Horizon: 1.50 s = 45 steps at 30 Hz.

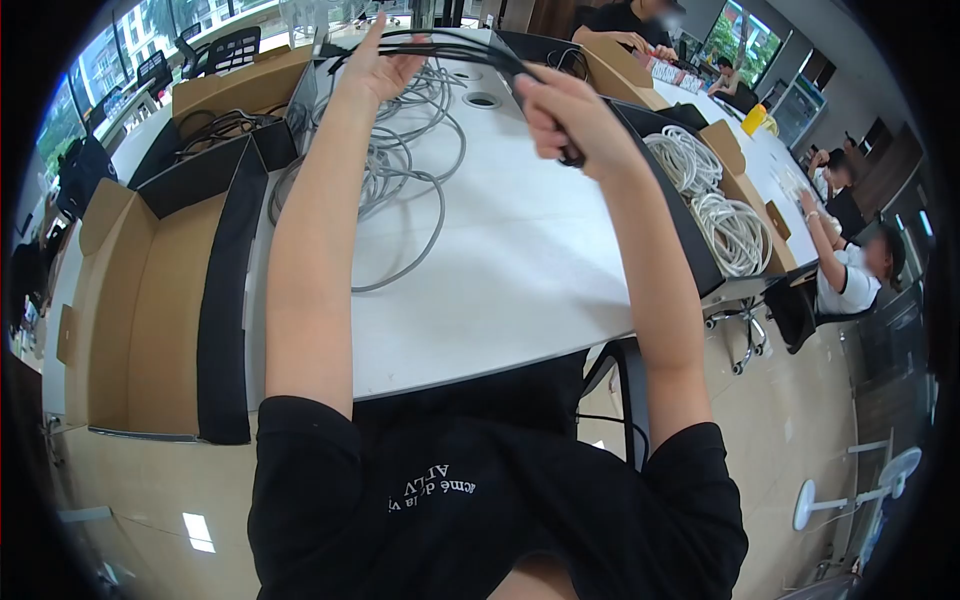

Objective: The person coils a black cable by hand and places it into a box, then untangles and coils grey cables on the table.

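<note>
Black cables (455, 45) stretch between my two hands above the far part of the white table (490, 290). My right hand (570, 120) is closed round one end of the bundle, and a short black piece sticks out below the fist. At the other end, my left hand (385, 65) has its thumb raised and its fingers curled beneath the cables, which rest against it. Loose grey cables (400, 170) lie in tangled loops on the table below and beside my left hand.
An open box (160, 310) stands at the left, with a box of dark cables (215, 130) behind it. Coiled white cables (730, 235) fill a box at the right. Several people sit at tables farther back. A chair (625, 390) is near the front edge.
</note>
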Motion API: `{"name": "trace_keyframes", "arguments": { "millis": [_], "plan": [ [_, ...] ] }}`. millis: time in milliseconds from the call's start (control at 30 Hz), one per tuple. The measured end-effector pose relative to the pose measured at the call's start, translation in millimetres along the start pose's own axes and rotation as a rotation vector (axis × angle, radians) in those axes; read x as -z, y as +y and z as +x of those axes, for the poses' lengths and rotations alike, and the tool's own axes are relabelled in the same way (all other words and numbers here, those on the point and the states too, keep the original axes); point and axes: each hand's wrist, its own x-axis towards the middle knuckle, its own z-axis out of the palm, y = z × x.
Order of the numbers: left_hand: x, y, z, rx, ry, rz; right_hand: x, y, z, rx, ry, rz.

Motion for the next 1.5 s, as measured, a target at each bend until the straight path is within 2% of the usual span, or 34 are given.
{"name": "trace_keyframes", "arguments": {
  "millis": [67,167,200,300,367,533,633,700,767,867,967,1100,1267,1367,1500],
  "plan": [
    [0,-3,0,0.116,0.032,0.029,21,-9,9,0.001,0.041,0.097],
    [1,-23,-6,0.040,0.082,0.065,58,-25,32,-0.008,0.141,0.135],
    [13,-27,1,0.014,0.025,0.114,67,-33,38,0.042,0.181,0.130],
    [30,-34,4,0.003,-0.001,0.146,102,-54,67,0.082,0.278,0.138],
    [33,-37,2,0.050,0.046,0.190,147,-62,94,0.118,0.253,0.071],
    [39,-46,8,0.077,0.125,0.246,155,-53,137,0.119,0.623,-0.108],
    [44,-49,11,0.060,0.132,0.228,183,-3,166,-0.052,0.682,-0.499],
    [46,-50,13,0.054,0.138,0.207,203,35,173,-0.186,0.415,-0.787],
    [45,-52,11,0.042,0.158,0.173,165,50,171,-0.662,0.527,-0.800],
    [46,-53,14,0.040,0.161,0.218,151,51,181,-0.884,0.389,-1.156],
    [43,-57,14,0.042,0.203,0.281,153,52,191,-1.033,0.304,-1.312],
    [39,-59,8,0.016,0.231,0.356,138,53,180,-0.777,0.136,-1.545],
    [39,-59,6,-0.009,0.222,0.394,189,86,200,-0.604,-0.041,-1.293],
    [36,-58,4,-0.010,0.237,0.443,201,97,214,-0.606,0.070,-1.327],
    [37,-63,7,-0.047,0.247,0.448,201,116,236,-0.524,0.405,-1.463]
  ]
}}
